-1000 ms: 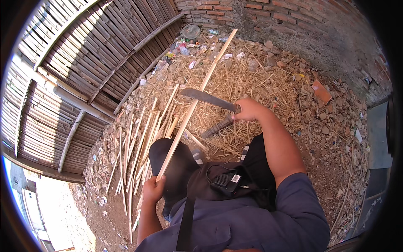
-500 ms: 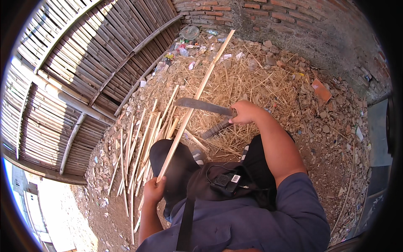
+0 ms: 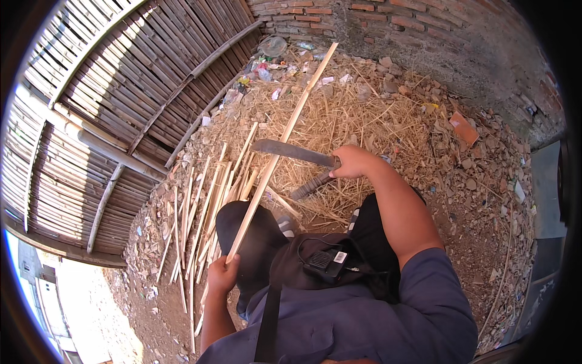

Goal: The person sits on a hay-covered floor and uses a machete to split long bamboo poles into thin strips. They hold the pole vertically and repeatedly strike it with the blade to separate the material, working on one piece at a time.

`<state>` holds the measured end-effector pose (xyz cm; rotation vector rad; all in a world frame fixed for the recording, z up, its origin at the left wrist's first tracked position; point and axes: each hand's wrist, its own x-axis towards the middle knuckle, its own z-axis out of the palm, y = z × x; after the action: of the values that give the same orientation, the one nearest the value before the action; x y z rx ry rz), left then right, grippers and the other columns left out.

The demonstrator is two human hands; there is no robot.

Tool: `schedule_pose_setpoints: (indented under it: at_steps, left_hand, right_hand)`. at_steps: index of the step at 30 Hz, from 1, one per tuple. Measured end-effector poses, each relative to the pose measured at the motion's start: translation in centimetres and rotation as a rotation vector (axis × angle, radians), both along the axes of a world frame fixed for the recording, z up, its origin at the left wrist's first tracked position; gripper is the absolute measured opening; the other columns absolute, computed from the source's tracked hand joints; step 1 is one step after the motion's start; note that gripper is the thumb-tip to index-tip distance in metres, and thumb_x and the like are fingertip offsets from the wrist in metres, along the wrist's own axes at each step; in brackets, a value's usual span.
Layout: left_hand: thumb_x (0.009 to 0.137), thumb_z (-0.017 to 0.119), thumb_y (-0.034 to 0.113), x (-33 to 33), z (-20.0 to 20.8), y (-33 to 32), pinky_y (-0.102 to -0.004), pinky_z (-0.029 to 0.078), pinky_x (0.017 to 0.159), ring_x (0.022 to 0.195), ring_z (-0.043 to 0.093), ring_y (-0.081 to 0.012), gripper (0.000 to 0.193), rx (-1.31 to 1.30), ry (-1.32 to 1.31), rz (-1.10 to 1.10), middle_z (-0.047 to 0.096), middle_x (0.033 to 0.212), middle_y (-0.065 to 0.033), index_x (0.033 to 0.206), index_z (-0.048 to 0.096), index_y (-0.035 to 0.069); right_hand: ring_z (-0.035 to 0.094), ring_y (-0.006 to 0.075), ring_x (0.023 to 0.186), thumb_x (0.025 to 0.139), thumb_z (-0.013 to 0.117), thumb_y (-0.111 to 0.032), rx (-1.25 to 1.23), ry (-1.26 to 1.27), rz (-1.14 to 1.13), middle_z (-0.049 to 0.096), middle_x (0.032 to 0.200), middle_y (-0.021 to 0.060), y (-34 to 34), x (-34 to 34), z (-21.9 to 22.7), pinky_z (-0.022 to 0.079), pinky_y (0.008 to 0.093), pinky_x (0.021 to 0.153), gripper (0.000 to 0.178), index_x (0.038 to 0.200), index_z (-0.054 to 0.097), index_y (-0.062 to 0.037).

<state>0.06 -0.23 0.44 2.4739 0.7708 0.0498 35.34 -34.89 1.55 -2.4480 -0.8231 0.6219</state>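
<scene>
My left hand (image 3: pixel 224 273) is closed round the near end of a long, pale bamboo strip (image 3: pixel 296 113). This strip slants up and away to the right, past my knee. In my right hand (image 3: pixel 353 162) I grip a machete (image 3: pixel 291 150) by its handle, mostly hidden by the fingers. Its dark blade points left, with the tip end over the middle of the strip; whether they touch, I cannot tell. Below the blade lies a ridged brown rod-like piece (image 3: pixel 312 185), partly behind my right hand. More split bamboo strips (image 3: pixel 203 218) lie in a loose pile left of my knee.
Straw-like shavings (image 3: pixel 357 121) cover the ground ahead, with rubble and litter around them. A bamboo slat wall (image 3: pixel 115 103) stands at the left, a brick wall (image 3: pixel 418 30) at the back. On my lap rests a small black device (image 3: pixel 326 262) with a cable.
The far end of the bamboo strip has shifted very slightly left. Both hands and the machete stay nearly where they were.
</scene>
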Motion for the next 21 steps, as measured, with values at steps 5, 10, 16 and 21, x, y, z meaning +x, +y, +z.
schedule_pose_setpoints:
  at_steps: [5, 10, 16, 21]
  left_hand:
    - [0.091, 0.068, 0.049, 0.1, 0.5, -0.3, -0.042, 0.047, 0.059, 0.061, 0.064, -0.0293, 0.052, -0.006, -0.006, 0.001, 0.062, 0.063, -0.0178, 0.081, 0.07, -0.002]
    - [0.091, 0.067, 0.049, 0.1, 0.4, -0.2, -0.0414, 0.047, 0.058, 0.06, 0.063, -0.0268, 0.053, -0.006, -0.007, -0.022, 0.061, 0.062, -0.017, 0.078, 0.068, -0.002]
    - [0.092, 0.067, 0.049, -0.3, -0.8, 0.6, -0.0422, 0.046, 0.058, 0.059, 0.062, -0.0268, 0.052, -0.017, -0.034, -0.013, 0.06, 0.061, -0.0169, 0.077, 0.066, -0.002]
    - [0.092, 0.067, 0.048, -0.2, -1.1, 0.7, -0.0415, 0.046, 0.058, 0.058, 0.061, -0.0258, 0.051, -0.051, -0.036, -0.016, 0.06, 0.061, -0.0159, 0.078, 0.067, -0.001]
  right_hand:
    - [0.068, 0.0306, 0.085, 0.078, 0.081, -0.035, 0.015, 0.0, -0.008, 0.069, 0.088, 0.0154, 0.1, -0.1, -0.1, 0.051, 0.0415, 0.074, 0.04, 0.098, 0.069, -0.0031]
    - [0.068, 0.0312, 0.084, 0.077, 0.081, -0.035, 0.029, -0.011, -0.011, 0.069, 0.087, 0.0155, -0.1, -0.1, -0.4, 0.051, 0.0418, 0.074, 0.04, 0.097, 0.069, -0.0028]
    - [0.068, 0.0312, 0.085, 0.076, 0.082, -0.035, 0.013, -0.027, 0.009, 0.07, 0.089, 0.0155, 0.4, 0.2, -1.0, 0.052, 0.0422, 0.075, 0.04, 0.098, 0.07, -0.0034]
    - [0.068, 0.0315, 0.086, 0.076, 0.082, -0.035, 0.023, -0.029, 0.0, 0.07, 0.09, 0.0154, 0.2, 0.1, -1.0, 0.052, 0.0426, 0.075, 0.041, 0.099, 0.07, -0.0037]
